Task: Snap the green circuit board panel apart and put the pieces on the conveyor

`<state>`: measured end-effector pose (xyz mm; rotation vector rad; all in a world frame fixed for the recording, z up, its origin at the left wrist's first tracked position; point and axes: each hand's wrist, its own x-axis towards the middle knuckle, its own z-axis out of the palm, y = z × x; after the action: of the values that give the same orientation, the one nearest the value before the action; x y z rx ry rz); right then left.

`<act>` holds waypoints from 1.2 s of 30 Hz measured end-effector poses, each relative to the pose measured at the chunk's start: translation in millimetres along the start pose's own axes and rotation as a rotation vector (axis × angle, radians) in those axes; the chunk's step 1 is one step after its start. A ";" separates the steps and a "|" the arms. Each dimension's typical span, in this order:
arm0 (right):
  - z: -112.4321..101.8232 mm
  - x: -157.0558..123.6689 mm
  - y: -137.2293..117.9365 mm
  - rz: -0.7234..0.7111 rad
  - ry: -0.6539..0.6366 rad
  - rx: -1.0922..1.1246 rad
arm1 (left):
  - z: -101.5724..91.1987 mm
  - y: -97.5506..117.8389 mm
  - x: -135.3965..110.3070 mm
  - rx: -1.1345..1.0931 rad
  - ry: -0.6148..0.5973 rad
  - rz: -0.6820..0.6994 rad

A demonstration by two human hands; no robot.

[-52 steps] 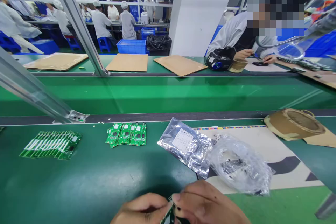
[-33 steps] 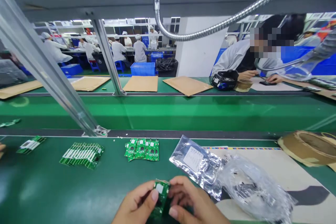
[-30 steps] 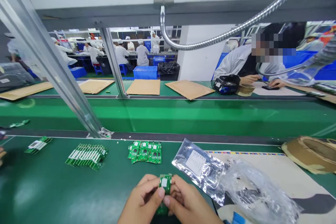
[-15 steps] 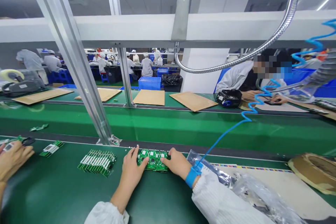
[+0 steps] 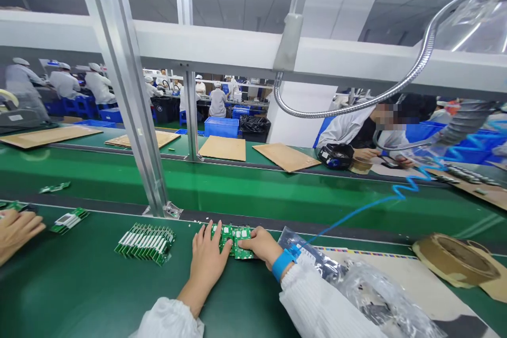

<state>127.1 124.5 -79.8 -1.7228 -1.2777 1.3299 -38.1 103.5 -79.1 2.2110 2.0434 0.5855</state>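
Note:
A green circuit board panel lies on the green bench between my two hands. My left hand is over its left part, with the thumb on the board and the fingers across it, hiding that end. My right hand, with a blue strap at the wrist, grips the panel's right end, thumb on top. To the left stands a row of upright circuit boards with white parts. Further left, a small stack of boards lies near another person's hand.
A metal post rises behind the board row. Right of my hands are clear plastic bags, a pale sheet and a roll of brown tape. A coiled blue hose crosses above. A person works across the green conveyor.
My left hand has slid right and covers more of the panel. The right hand stays at the right end. The camera view has shifted, and the other person's hand is nearer the left edge.

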 end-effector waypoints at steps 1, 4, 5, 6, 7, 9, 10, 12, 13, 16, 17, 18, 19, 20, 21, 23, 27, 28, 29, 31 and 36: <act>-2.8 -1.3 2.0 0.010 -0.014 0.021 | 0.0 0.1 -0.2 -0.001 0.000 0.001; -16.9 -6.9 3.3 0.039 -0.074 0.067 | 0.3 0.5 -1.3 -0.009 -0.001 -0.002; -21.8 -8.8 1.8 0.040 -0.094 0.085 | 0.3 0.7 -1.8 -0.014 -0.001 -0.003; -25.8 -10.4 -0.6 0.038 -0.116 0.104 | 0.4 1.0 -2.2 -0.018 0.000 -0.003; -28.3 -11.5 -3.8 0.033 -0.139 0.123 | 0.3 1.3 -2.5 -0.023 0.002 -0.003; -27.8 -11.9 -11.2 0.023 -0.189 0.157 | -0.2 1.5 -2.8 -0.030 0.010 -0.001; -24.8 -11.0 -14.8 0.019 -0.212 0.168 | -0.6 1.4 -2.7 -0.034 0.015 0.001; -15.2 -7.5 -20.2 0.019 -0.248 0.177 | -1.3 0.5 -2.5 -0.041 0.023 0.004; -9.6 -5.1 -21.7 0.021 -0.257 0.176 | -1.4 -0.3 -2.3 -0.044 0.025 0.005; 4.1 1.8 -21.8 0.015 -0.250 0.164 | -0.6 -2.5 -1.7 -0.052 0.023 0.005; 7.0 3.5 -20.9 0.008 -0.241 0.159 | 0.0 -3.0 -1.6 -0.053 0.022 0.004; 9.0 4.8 -19.9 -0.001 -0.229 0.154 | 0.8 -3.3 -1.5 -0.053 0.022 0.004; 10.3 5.7 -19.0 -0.011 -0.218 0.148 | 1.6 -3.4 -1.5 -0.052 0.022 0.002; 11.2 6.2 -18.2 -0.021 -0.207 0.142 | 2.4 -3.3 -1.6 -0.051 0.023 0.000; 12.0 6.4 -17.8 -0.030 -0.197 0.137 | 3.0 -3.0 -1.8 -0.048 0.025 -0.002; 13.7 6.6 -18.0 -0.044 -0.178 0.126 | 3.7 -2.4 -2.2 -0.041 0.030 -0.003; 18.7 8.4 -21.1 -0.046 -0.153 0.102 | 3.6 -1.8 -2.9 -0.025 0.037 0.008; 19.9 9.1 -22.2 -0.045 -0.148 0.096 | 3.6 -1.8 -3.0 -0.021 0.038 0.009; 20.8 9.9 -23.4 -0.044 -0.144 0.090 | 3.5 -1.8 -3.1 -0.018 0.039 0.010; 21.9 11.1 -25.8 -0.045 -0.137 0.079 | 3.4 -2.0 -3.4 -0.013 0.043 0.013; 22.4 10.1 -30.4 -0.063 -0.114 0.041 | 3.2 -1.9 -3.6 -0.016 0.053 0.020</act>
<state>96.5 142.6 -63.6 -1.5851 -1.3470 1.4250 -38.9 100.9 -83.5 2.2326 2.0363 0.6665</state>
